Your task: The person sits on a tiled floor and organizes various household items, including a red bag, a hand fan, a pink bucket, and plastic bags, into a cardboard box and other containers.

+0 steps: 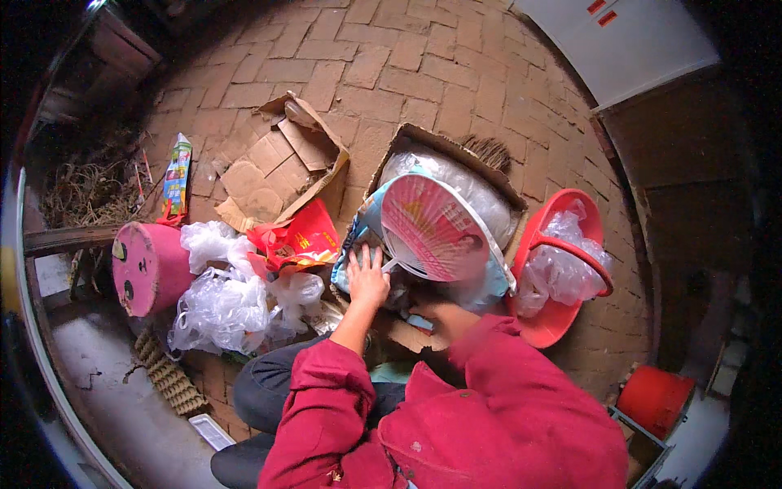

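Brick paving (375, 73) surrounds 1 packed cardboard box (444, 140), where, with rummaging apparently in hand, the left hand (368, 279) spreads its fingers beside the topmost paper fan (432, 232), the blurred right hand's (444, 314) grip cannot be told, and reaching deeper would call for steadying the fan.

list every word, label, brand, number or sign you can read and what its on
Nothing is legible enough to quote.
Red plastic bag: yellow print, crumpled and blurred.
Pink hand fan: print too blurred to read.
Blue-and-yellow packet: print too small.
White panel: two red labels, too small to read.
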Demonstrator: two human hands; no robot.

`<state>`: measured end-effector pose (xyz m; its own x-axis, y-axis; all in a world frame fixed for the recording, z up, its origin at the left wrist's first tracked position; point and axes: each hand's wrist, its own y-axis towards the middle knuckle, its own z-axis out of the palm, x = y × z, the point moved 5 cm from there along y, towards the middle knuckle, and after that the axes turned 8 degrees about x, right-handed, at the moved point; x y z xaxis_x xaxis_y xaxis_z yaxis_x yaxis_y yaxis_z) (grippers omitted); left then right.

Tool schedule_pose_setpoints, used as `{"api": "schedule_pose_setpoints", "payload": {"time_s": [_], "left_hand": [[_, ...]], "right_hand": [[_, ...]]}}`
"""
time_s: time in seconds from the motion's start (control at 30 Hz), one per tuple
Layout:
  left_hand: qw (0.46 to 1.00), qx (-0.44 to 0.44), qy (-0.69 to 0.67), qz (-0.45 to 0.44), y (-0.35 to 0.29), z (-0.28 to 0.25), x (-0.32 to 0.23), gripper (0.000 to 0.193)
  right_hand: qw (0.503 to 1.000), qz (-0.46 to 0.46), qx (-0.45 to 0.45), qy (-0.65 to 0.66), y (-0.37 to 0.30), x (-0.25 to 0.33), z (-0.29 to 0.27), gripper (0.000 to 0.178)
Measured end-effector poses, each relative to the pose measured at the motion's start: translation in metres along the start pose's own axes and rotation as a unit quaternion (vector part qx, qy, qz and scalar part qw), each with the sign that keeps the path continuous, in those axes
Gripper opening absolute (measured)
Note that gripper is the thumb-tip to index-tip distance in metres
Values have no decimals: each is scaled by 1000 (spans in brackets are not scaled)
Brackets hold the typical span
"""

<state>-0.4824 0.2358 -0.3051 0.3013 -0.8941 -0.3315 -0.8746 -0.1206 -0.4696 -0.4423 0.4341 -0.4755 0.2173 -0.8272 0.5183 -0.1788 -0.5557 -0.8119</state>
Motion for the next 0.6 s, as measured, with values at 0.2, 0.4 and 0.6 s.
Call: {"api": "schedule_pose_setpoints", "payload": {"time_s": [0.2,0.4,0.6], "left_hand": [[992,93,-90,3,11,6,9,63],[988,136,-51,42,34,37,26,62],[982,122,-142,-31,12,26,35,61]], "right_hand": [[997,-34,-29,-67,14,-19,11,79],[999,-7,-30,-43,-36,10,-15,56],[856,-79,-509,-55,-243,174,-147,26]]}}
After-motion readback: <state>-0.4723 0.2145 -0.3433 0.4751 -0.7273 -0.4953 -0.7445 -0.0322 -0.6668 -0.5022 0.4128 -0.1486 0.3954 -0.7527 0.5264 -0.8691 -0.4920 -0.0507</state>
